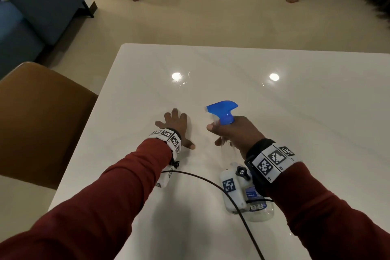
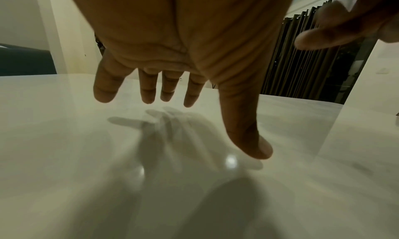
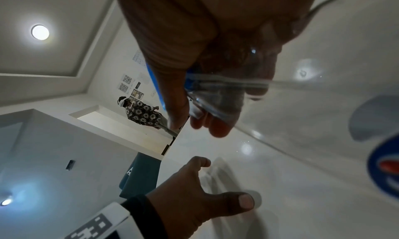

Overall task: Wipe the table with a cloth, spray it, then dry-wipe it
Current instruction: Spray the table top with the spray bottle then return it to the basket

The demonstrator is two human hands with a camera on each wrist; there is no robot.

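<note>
My right hand (image 1: 234, 133) has its fingers (image 3: 215, 126) curled round the neck of the spray bottle (image 1: 236, 154), just under the blue trigger head (image 1: 222, 111). The bottle is tilted, nozzle pointing out across the counter (image 1: 295, 112), base back under my wrist.

Handling, as I judge it: clear thin plastic, light, little liquid visible, so it may flex if squeezed. Neck is the sound place to hold; body looks smooth and could slip if wet.

My left hand (image 1: 176, 129) is spread flat, fingers (image 2: 149, 92) straight, thumb tip touching the counter, holding nothing.

Counter is glossy white; a few wet glints show near the far light reflections. Likely slick there.

No cloth in any view; cannot tell where it lies.

Around: black cable (image 1: 211, 183) runs across the counter between my arms, could snag on a wipe. Brown chair (image 1: 42, 122) at the left edge. Two people stand well off across the floor.
</note>
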